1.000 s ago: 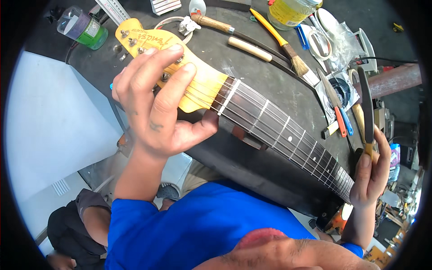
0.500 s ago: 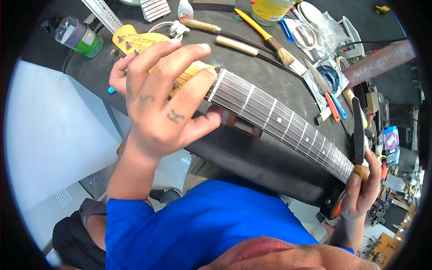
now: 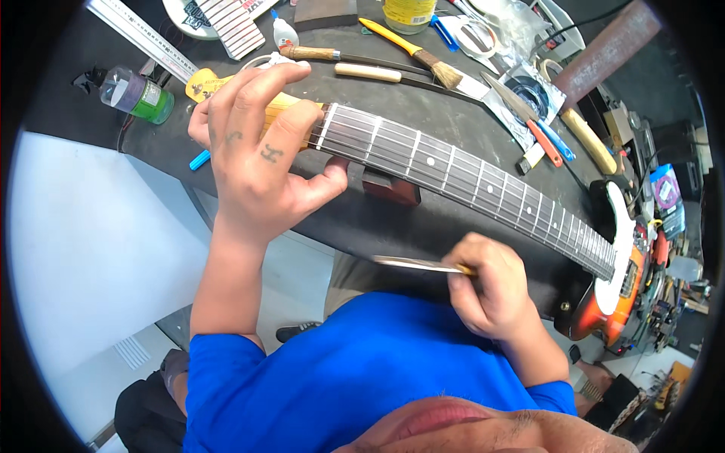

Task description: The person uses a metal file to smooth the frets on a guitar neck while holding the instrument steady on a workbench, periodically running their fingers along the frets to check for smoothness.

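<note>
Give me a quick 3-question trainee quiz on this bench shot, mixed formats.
1. True or false: the left hand grips the guitar neck near the headstock.
2. The right hand holds: A) brush B) thin flat metal blade C) green bottle.
3. Fill in: the yellow-handled brush lies on the ____ beyond the neck.

Key: 1 true; 2 B; 3 bench.

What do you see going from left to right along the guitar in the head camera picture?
Green bottle → left hand on the yellow headstock → dark fretboard → right hand holding a thin blade → sunburst guitar body.
</note>
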The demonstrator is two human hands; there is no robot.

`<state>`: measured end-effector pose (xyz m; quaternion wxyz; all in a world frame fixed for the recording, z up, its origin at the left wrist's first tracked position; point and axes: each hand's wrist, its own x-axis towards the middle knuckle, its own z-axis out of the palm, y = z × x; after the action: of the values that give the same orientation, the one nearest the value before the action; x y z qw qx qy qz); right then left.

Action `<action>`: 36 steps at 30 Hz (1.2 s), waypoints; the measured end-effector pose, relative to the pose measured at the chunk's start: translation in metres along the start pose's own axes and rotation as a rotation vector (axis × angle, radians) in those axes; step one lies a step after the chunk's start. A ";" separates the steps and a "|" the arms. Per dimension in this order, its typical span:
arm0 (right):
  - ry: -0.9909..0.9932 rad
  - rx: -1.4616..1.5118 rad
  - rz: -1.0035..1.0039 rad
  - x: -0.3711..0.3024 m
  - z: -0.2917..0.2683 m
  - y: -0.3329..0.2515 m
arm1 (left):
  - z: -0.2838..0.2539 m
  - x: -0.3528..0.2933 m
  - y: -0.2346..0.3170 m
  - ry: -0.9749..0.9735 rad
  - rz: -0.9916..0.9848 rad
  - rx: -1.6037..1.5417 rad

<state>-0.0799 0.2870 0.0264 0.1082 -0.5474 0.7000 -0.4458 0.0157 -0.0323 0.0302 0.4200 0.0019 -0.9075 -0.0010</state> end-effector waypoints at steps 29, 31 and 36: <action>0.278 -0.103 0.074 0.020 0.053 0.026 | 0.008 -0.001 0.011 -0.034 0.056 -0.143; 0.280 -0.121 0.051 0.020 0.053 0.027 | 0.008 0.000 0.011 -0.024 0.039 -0.167; 0.279 -0.118 0.068 0.022 0.050 0.024 | -0.010 0.003 -0.002 -0.099 0.003 -0.287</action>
<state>-0.0725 0.2432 -0.0133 -0.0074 -0.4613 0.7513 -0.4719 0.0211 -0.0344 0.0387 0.3705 -0.0598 -0.9177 -0.1301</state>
